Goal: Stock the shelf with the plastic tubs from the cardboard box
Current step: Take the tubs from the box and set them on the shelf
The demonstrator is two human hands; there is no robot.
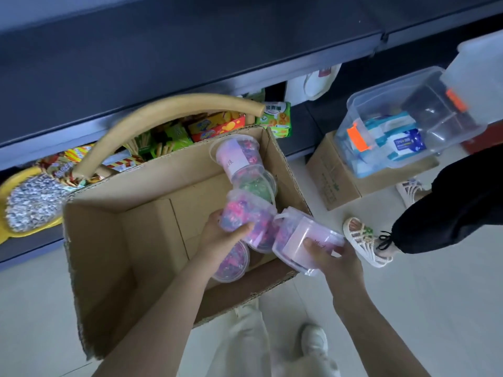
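Head view, landmark: the cardboard box [130, 240] on the floor, open, below the dark shelf [163, 58].
Left hand [220, 238]: your fingers are wrapped around a tub of pink and purple bits [245, 221], inside the box near its right wall.
Right hand [329, 254]: your fingers are closed on a pink-labelled tub [302, 240], just outside the box's right wall.
Tubs left: three more in the box [239, 153], along the right wall and under your left hand.
Risk: you hold one tub per hand; the thin wrap looks slippery, so a loose grip on the lift could drop one.
Risk: another person's foot [364, 238] stands just right of the box; swinging wide could bump it.
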